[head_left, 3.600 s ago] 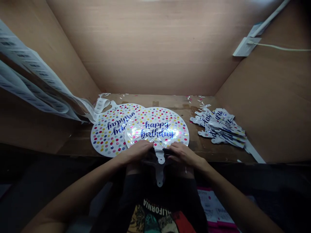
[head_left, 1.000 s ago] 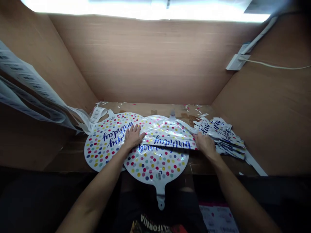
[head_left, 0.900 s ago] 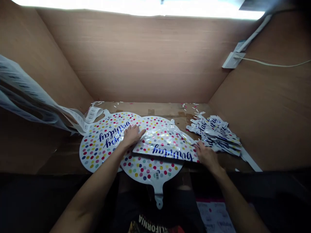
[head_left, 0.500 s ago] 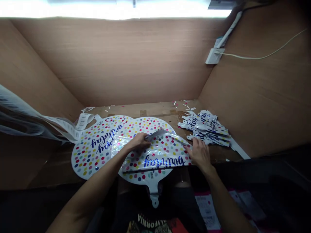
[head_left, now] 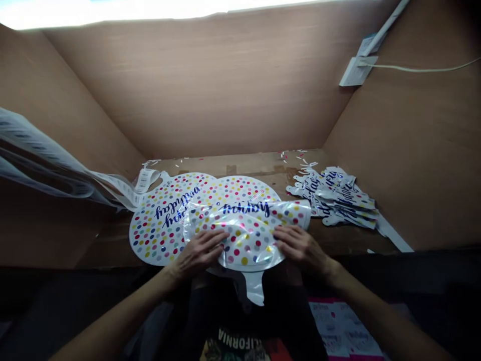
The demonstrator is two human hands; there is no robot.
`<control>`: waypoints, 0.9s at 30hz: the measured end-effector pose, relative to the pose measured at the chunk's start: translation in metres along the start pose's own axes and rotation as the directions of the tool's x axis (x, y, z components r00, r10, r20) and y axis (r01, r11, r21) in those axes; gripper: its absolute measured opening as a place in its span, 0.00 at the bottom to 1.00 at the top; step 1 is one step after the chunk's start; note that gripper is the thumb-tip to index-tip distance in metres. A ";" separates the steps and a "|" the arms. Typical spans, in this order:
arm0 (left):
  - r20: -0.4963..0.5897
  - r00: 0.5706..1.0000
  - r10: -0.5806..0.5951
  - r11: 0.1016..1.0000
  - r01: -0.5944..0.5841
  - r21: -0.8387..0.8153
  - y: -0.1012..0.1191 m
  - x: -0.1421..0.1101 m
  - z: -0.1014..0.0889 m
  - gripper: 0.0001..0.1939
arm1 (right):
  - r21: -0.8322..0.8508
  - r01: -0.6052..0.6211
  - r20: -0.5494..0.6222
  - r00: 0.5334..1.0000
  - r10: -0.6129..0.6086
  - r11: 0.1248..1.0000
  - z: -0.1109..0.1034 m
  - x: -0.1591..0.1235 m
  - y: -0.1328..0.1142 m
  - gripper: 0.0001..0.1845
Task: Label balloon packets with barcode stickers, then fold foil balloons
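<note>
Before me lies a flat, deflated foil balloon (head_left: 248, 240), white with coloured dots, with "happy" lettering upside down to me. It is partly folded over, and its far edge curls up in a loose roll. Its white tail (head_left: 255, 288) hangs toward my lap. My left hand (head_left: 201, 250) holds the balloon's near left part, fingers together on top. On the near right part my right hand (head_left: 298, 245) does the same; both thumbs are mostly hidden. Beneath is another round dotted balloon (head_left: 244, 185), and to the left lies one more, a "happy birthday" balloon (head_left: 150, 230).
Several folded balloons (head_left: 338, 198) are piled at the right of the cardboard-covered table (head_left: 259, 163). Barcode label strips (head_left: 48, 155) hang at the left. Board walls (head_left: 210, 90) enclose the back and sides. A white box with a cable (head_left: 356, 70) sits on the right wall. Printed packages (head_left: 341, 326) lie below right.
The top balloon was turned and folded over, and its near part now lies flat toward me with the tail hanging down. Both my hands moved closer to my body.
</note>
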State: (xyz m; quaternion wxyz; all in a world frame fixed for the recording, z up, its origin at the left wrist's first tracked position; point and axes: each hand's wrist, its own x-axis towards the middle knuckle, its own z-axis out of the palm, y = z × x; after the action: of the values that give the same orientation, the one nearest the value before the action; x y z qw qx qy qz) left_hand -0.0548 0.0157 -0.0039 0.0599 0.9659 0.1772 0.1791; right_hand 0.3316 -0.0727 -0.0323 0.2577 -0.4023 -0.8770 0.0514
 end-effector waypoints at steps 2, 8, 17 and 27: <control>0.034 0.999 -0.003 1.000 0.004 -0.024 0.002 -0.019 0.031 0.13 | 0.003 0.032 -0.009 0.999 -0.032 0.999 0.036 -0.021 -0.001 0.13; 0.272 0.758 -0.593 0.793 0.609 0.031 -0.013 -0.001 0.050 0.17 | -0.114 -0.493 -0.054 0.870 0.490 0.862 0.070 -0.022 0.007 0.16; 0.459 0.696 -0.551 0.732 0.668 -0.133 -0.035 0.139 0.050 0.23 | -0.327 -0.682 0.089 0.666 0.740 0.654 0.056 0.005 0.004 0.17; 0.459 0.754 -0.471 0.026 0.532 -0.847 0.019 0.112 0.041 0.18 | 0.903 -0.389 0.025 0.472 0.881 0.183 0.048 0.014 -0.033 0.32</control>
State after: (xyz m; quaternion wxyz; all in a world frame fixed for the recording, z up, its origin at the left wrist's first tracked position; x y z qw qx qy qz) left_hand 0.0645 0.0363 -0.0025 0.6931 0.5978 0.3553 0.1898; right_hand 0.2781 -0.0793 -0.0582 0.5829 -0.5701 -0.3637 0.4504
